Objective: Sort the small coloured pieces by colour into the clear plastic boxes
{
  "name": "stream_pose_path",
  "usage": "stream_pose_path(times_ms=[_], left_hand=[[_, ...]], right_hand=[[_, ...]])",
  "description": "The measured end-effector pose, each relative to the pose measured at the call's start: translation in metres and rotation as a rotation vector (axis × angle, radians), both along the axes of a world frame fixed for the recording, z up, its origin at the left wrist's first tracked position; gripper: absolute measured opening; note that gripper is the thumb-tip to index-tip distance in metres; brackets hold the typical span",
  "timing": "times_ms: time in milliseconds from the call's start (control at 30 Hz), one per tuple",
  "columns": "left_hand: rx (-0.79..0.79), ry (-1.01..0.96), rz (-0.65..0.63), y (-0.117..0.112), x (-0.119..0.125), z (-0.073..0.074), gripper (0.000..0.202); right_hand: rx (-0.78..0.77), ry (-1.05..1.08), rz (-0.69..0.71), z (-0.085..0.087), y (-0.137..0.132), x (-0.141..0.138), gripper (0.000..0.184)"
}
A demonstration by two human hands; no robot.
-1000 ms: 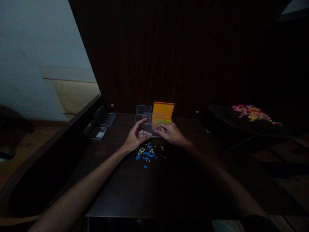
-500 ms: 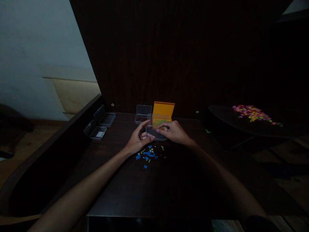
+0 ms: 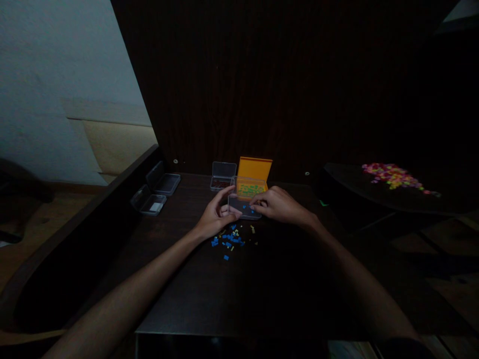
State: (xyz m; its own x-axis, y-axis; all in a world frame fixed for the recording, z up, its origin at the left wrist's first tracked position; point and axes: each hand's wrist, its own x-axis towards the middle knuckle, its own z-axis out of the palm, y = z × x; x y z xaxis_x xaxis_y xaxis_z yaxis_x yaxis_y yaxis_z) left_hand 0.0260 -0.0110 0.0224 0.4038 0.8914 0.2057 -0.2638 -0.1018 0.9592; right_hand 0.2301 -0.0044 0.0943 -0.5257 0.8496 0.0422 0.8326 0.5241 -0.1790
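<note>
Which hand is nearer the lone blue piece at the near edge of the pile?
Left. The left hand, at the left end of the clear box, is beyond the blue piece and slightly left; the right hand is farther off, beyond and to the right.

Right hand [image 3: 277,203] shifted rightward; more blue pieces [image 3: 244,206] now visible in clear box [image 3: 236,201].

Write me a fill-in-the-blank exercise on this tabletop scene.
The left hand grips an open rectangular clear plastic box whose few small pieces inside are ____.
Behind it, an open yellow-orange plastic box holds small ____ pieces.
On the dark wooden tabletop, small blue plastic bricks lie mixed with ____ ones.
Missing words: blue; green; yellow.
</note>
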Motion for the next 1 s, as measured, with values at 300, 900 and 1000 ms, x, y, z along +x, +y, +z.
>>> stream_pose_path(times_ms=[300, 900, 1000], left_hand=[[0.012, -0.012, -0.032, -0.001, 0.001, -0.003, 0.077], [-0.036, -0.03, -0.054, -0.003, 0.004, -0.004, 0.08], [-0.028, -0.022, -0.046, -0.002, 0.004, -0.005, 0.08]], right_hand=[[-0.108, -0.073, -0.025, 0.001, 0.0, 0.001, 0.014], [-0.082, -0.094, -0.123, -0.005, -0.002, -0.007, 0.017], [-0.079, -0.073, -0.138, -0.005, -0.003, -0.008, 0.015]])
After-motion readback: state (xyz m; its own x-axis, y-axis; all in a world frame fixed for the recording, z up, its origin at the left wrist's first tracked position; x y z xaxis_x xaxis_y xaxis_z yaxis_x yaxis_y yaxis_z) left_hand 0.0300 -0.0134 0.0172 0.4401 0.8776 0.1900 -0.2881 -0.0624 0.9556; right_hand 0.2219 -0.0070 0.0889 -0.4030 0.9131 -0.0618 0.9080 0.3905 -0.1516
